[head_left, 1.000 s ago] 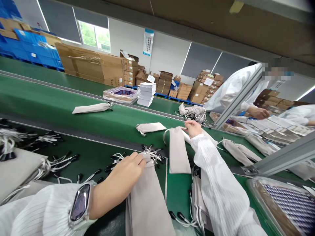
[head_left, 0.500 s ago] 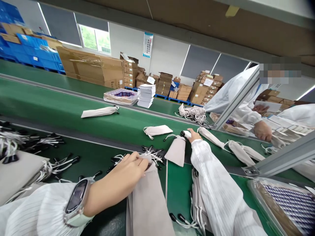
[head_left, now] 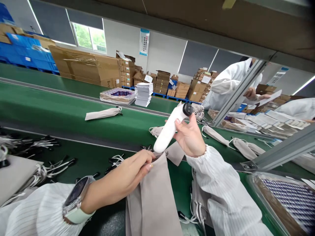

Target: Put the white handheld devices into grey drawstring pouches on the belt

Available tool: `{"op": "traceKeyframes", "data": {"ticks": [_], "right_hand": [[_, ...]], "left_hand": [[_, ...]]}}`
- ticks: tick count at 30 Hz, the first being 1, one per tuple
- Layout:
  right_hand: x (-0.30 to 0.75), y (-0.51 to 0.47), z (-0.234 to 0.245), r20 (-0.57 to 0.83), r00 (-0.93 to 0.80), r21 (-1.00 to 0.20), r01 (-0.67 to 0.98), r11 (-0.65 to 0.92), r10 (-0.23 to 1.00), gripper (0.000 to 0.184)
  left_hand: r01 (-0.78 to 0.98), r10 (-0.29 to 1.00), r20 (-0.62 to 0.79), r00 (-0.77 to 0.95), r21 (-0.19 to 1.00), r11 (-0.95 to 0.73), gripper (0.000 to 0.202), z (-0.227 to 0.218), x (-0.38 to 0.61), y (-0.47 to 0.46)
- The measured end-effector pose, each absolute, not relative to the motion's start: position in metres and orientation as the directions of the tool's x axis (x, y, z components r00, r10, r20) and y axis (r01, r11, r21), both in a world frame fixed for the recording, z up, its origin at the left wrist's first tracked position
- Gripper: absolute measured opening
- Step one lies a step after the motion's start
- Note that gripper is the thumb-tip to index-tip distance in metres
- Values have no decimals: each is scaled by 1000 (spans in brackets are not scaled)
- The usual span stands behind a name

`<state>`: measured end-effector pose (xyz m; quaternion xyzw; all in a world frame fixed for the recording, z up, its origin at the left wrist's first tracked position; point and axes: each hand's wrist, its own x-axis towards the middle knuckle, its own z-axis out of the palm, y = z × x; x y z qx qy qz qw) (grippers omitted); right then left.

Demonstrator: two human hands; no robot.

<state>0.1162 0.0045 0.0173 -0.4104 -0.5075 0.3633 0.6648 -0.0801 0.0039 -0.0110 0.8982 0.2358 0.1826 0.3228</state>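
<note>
My right hand (head_left: 191,137) is closed around a white, rounded handheld device (head_left: 168,131) with a black round end, held tilted with the black end up. The device's lower tip is right at the mouth of a grey fabric drawstring pouch (head_left: 159,200). Pinched at that pouch's top edge is my left hand (head_left: 134,168), which wears a watch (head_left: 77,193) on its wrist. More grey pouches lie beneath the held one. Behind my right hand, another pouch (head_left: 176,153) rests on the green surface, partly covered.
Filled pouches lie along the green conveyor belt (head_left: 49,105), one pouch (head_left: 103,113) at left. Stacked pouches (head_left: 19,173) with cords sit at far left. A bagged tray (head_left: 287,200) is at lower right. A metal post (head_left: 240,93) slants upward before a co-worker (head_left: 226,85).
My right hand has lifted the white device off the belt area and brought it left to the pouch mouth. My left hand still grips the pouch edge, which has opened slightly.
</note>
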Motion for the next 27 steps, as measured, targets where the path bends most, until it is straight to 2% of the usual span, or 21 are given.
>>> {"op": "traceKeyframes", "data": {"ticks": [3, 5, 8, 10, 12, 14, 16, 19, 21, 23, 25, 27], "right_hand": [[103, -2, 13, 303, 81, -931, -187, 313, 950, 44], [98, -1, 6, 237, -79, -960, -174, 221, 968, 39], [90, 1, -8, 125, -357, -991, 5, 136, 926, 31], [86, 2, -16, -11, -499, -992, 113, 53, 866, 38], [83, 1, -21, -139, -557, -982, 183, -42, 819, 49], [81, -2, -23, -179, -521, -963, 265, -41, 834, 54], [80, -4, -23, -91, -426, -919, 384, 89, 900, 49], [79, -4, -24, 110, -274, -773, 581, 255, 955, 42], [85, 1, -27, 229, -142, -690, 674, 263, 963, 40], [99, 12, -32, 357, 18, -633, 740, 228, 934, 37], [118, 26, -35, 474, 147, -596, 780, 193, 868, 35], [137, 39, -35, 550, 229, -589, 788, 178, 803, 35]], "left_hand": [[322, 569, 269, 777, 607, -726, 20, -13, -82, 4], [358, 602, 354, 716, 555, -751, 19, -16, -84, 8], [413, 632, 444, 635, 496, -764, 18, -20, -87, 15], [441, 650, 447, 614, 489, -753, 19, -21, -88, 19], [458, 670, 421, 612, 502, -734, 20, -20, -89, 21], [484, 698, 385, 604, 519, -705, 22, -17, -89, 22], [513, 726, 341, 597, 534, -672, 24, -15, -89, 23], [543, 751, 298, 590, 542, -641, 27, -13, -90, 26], [593, 788, 238, 568, 545, -592, 28, -11, -93, 27], [642, 809, 79, 583, 566, -518, 33, -8, -97, 25], [624, 751, -82, 656, 618, -478, 39, -3, -101, 19], [560, 679, -130, 722, 686, -464, 41, 4, -103, 11]]}}
